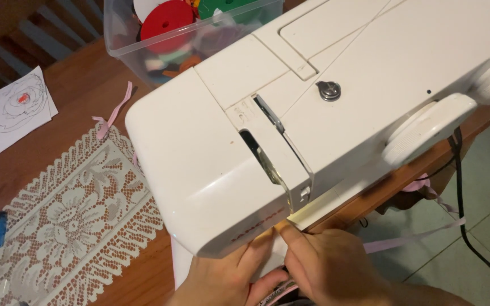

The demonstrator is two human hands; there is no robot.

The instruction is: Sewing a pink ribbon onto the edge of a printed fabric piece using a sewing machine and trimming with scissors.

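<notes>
Head view, looking straight down over a white sewing machine (pixel 313 113), and both hands are tucked right in under its front end. Left hand (pixel 222 277) lies flat with fingers spread on a pale piece of fabric (pixel 185 266), pressing it to the machine bed. Right hand (pixel 330 269) is just beside it, fingers close together and pushed forward to the lit gap under the head; what it pinches, if anything, I cannot tell. A pink ribbon (pixel 409 238) trails off to the right, hanging past the wooden table (pixel 80 85) edge.

Risk as I see it: those fingertips sit very near where the needle must be, and the machine's body hides it completely, so a slip forward could catch a finger. That loose ribbon could also snag or drag the work askew.

Round about: a lace runner (pixel 69 221) on the left, a clear plastic bin (pixel 160 34) of coloured spools behind, a sketched paper (pixel 7 113), and a black cable (pixel 472 226) dropping to the tiled floor.
</notes>
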